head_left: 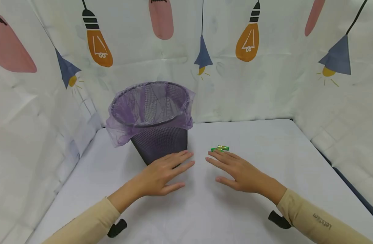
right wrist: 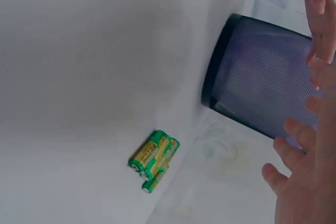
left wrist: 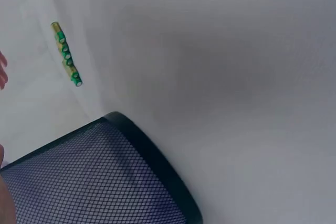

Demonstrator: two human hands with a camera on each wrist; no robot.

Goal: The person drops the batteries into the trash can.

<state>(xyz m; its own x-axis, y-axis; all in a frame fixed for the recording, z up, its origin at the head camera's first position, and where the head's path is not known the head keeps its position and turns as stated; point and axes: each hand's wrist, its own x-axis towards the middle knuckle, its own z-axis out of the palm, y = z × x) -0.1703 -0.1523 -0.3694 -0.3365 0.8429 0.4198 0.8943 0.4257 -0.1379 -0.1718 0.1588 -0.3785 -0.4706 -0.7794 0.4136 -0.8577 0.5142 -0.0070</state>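
Note:
Several small green and gold batteries point(head_left: 223, 148) lie in a little cluster on the white table; the right wrist view shows these batteries point(right wrist: 155, 156) side by side. My right hand point(head_left: 239, 171) is held palm down just on the near side of them, fingers spread and nothing in its grasp. Its fingertips overlap the nearest battery in the head view. To the left, my left hand point(head_left: 163, 174) hovers in front of a black mesh wastebasket point(head_left: 162, 142), fingers straight and holding nothing. A thin purple bag point(head_left: 120, 130) lines the basket and folds over its rim.
Behind the white table point(head_left: 250, 217) hangs a white fabric backdrop point(head_left: 274, 91) printed with lamps and bulbs, and similar fabric stands at both sides. Beige sleeves point(head_left: 85, 222) cover the forearms, with a black strap piece point(head_left: 117, 228) under the left wrist.

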